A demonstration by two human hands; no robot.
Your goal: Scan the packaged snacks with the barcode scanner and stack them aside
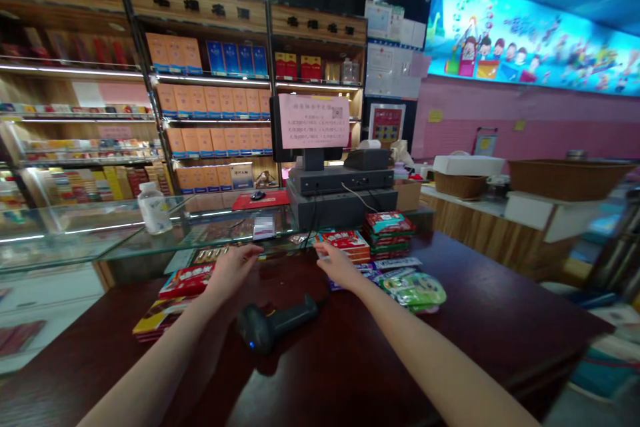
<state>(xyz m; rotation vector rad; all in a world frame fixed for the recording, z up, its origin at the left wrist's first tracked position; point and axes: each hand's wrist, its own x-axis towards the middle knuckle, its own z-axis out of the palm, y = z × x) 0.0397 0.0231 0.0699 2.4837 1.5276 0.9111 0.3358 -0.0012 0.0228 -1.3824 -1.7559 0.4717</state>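
While both hands stretch across a dark wooden counter (pixel 480 320), neither is clenched — the fingers lie loose and open, grasping nothing that shows. The left hand (pixel 231 273) has its fingertips on a striped pack (pixel 215 255) at the counter's far edge, just above a red pack (pixel 186 280). The right hand (pixel 340 265) touches a stack of red boxes (pixel 347 247), beside a taller stack (pixel 389 232) and green packets (pixel 413 290). Between the forearms lies a black scanner (pixel 277 323) — untouched. Behind stand a glass case (pixel 100 233) and a till (pixel 340 180), with shelves of cartons (pixel 210 100) beyond.
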